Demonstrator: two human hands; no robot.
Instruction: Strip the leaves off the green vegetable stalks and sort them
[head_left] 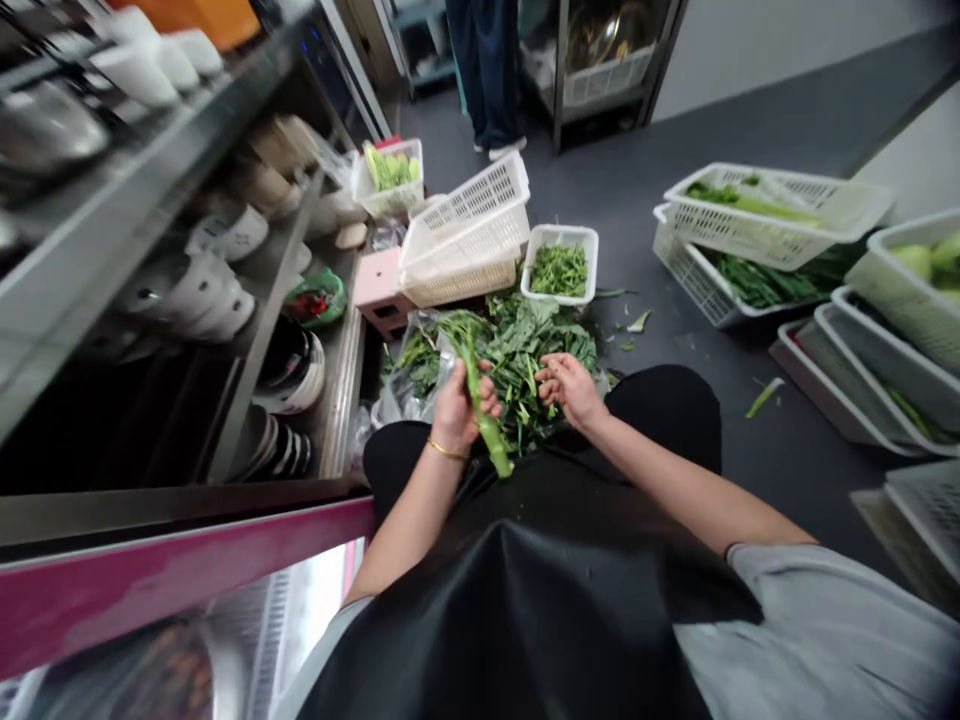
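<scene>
My left hand (457, 405) is closed around a thick green vegetable stalk (491, 440), its pale cut end pointing down toward my black apron and its thinner top leaning away from me. To the right, my right hand (568, 390) hovers over the greens with fingers curled and pinched together. Whatever sits between those fingertips is too small to make out. Below both hands lies a heap of leafy greens (536, 335), partly on clear plastic. Just beyond the heap stands a white basket (598, 270) of small cut greens.
Pale empty baskets (465, 235) rest by a pink stool (379, 285). Vegetable baskets (787, 245) are stacked to the right, near scraps (763, 397) on the floor. A metal shelf (259, 330) with bowls lines the left. Another person's legs (487, 80) stand at the back.
</scene>
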